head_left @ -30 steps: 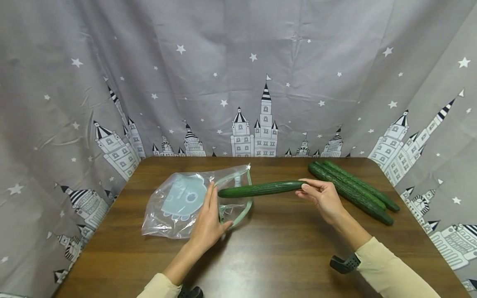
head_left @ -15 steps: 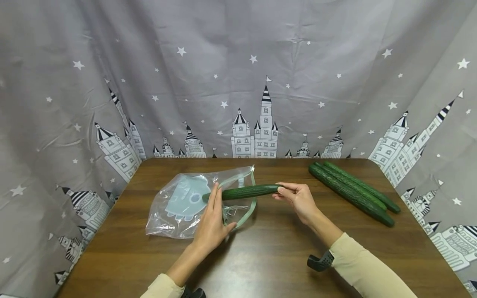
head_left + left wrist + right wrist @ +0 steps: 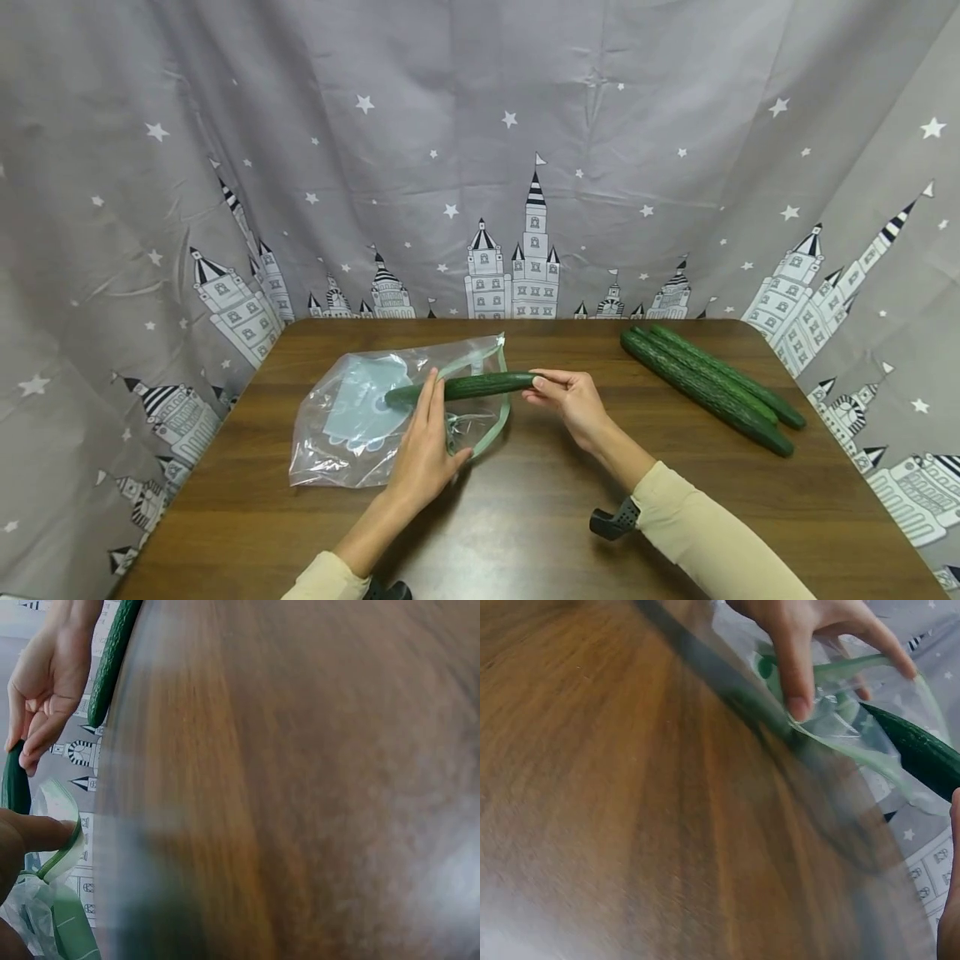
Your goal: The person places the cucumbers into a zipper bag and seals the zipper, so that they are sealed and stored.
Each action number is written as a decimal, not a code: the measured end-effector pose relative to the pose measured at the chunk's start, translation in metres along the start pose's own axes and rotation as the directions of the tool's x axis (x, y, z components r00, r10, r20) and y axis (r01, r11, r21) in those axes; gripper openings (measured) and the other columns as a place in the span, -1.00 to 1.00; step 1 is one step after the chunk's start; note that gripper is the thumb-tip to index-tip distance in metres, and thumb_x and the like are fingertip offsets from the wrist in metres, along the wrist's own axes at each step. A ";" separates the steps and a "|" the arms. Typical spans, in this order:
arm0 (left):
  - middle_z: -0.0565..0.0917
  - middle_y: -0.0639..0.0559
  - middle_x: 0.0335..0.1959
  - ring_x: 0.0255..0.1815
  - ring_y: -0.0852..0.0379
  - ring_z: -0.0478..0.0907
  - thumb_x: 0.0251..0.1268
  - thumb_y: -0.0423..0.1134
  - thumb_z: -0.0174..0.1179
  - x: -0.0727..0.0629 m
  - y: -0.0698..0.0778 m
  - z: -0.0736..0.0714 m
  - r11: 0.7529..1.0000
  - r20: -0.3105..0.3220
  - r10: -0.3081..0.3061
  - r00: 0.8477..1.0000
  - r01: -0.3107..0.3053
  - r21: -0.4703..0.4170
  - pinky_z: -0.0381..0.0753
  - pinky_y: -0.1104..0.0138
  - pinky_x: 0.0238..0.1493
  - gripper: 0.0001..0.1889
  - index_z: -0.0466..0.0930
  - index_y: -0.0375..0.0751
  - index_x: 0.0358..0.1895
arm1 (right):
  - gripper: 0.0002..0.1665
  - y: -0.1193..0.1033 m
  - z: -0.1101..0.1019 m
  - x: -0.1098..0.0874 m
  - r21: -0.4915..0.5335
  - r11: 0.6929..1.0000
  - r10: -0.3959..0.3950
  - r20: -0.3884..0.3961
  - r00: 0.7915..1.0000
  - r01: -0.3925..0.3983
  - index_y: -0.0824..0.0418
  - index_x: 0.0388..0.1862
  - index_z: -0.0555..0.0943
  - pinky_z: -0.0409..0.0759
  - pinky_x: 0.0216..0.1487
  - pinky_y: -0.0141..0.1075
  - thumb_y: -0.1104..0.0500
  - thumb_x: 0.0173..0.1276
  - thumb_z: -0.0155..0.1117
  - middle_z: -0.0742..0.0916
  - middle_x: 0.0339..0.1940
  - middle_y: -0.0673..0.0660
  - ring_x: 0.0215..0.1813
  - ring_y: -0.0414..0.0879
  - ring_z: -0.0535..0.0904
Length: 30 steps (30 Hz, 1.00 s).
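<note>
My right hand (image 3: 576, 408) pinches the right end of a slim green cucumber (image 3: 491, 384) between thumb and fingers. The cucumber's other half lies inside a clear plastic zip bag (image 3: 315, 454) with a pale green rim and a light blue printed figure. At the bag's mouth is my left hand (image 3: 422, 454), its fingers straight and thumb spread apart, and the cucumber passes behind the fingers. In the right wrist view, the left thumb (image 3: 799, 682) touches the near green rim while the fingers reach toward the far side. The mouth gapes around the cucumber (image 3: 922, 754).
Three more cucumbers (image 3: 705, 387) lie side by side at the back right of the brown wooden table (image 3: 540, 517). A grey curtain (image 3: 480, 100) with stars and castles hangs behind the table and along its sides.
My right hand has moved left, sliding the cucumber from the bag's mouth to about halfway inside. The left hand stays at the mouth, nearly still. The three cucumbers have not moved.
</note>
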<state>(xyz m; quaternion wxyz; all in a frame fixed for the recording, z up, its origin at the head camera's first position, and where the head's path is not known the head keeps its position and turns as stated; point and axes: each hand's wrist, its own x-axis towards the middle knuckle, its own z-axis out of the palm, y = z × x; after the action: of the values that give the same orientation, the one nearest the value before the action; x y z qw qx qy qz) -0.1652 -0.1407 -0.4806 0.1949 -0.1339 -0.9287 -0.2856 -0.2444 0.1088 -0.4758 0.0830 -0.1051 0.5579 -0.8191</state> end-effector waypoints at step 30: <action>0.01 -0.19 0.68 0.46 -0.29 0.34 -0.27 -0.31 0.76 0.003 0.007 0.002 0.993 -0.001 0.103 0.995 -0.103 0.061 0.50 -0.09 0.32 0.36 -0.02 -0.35 0.65 | -0.66 0.009 0.034 0.018 0.012 0.990 0.134 0.147 0.980 -0.137 0.70 0.21 0.42 0.66 0.15 -0.20 0.47 0.58 0.03 0.76 -0.07 0.39 -0.11 -0.02 0.78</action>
<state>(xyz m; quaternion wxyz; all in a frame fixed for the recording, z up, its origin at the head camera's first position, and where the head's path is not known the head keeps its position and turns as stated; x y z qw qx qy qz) -0.1663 -0.1333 -0.4775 0.2153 -0.1752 -0.9284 -0.2470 -0.2527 0.0699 -0.4709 0.1802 -0.1254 0.5472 -0.8077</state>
